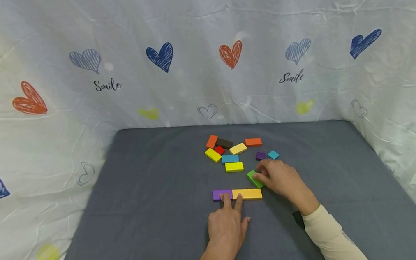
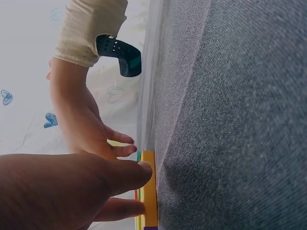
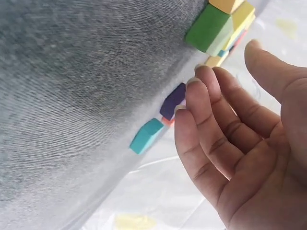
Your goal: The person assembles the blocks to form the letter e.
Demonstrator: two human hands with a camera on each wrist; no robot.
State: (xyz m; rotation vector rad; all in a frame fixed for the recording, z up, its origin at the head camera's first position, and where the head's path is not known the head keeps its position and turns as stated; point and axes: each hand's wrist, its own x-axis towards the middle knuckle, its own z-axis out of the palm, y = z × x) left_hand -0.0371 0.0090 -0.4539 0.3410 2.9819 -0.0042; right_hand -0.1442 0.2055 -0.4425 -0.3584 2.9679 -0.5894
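A purple block and a longer orange block lie end to end in a row. Two extended fingers of my left hand rest on them, one on each block; the left wrist view shows this hand against the orange block. Behind the row's right end lies a green block, tilted, with my right hand beside it. In the right wrist view, the right hand's fingers are loosely bent, its thumb apart, near the green block without a visible grip.
Farther back on the grey cloth lie several blocks, among them a yellow block, a blue block and a black block. A small purple block and a teal block lie beyond the right hand.
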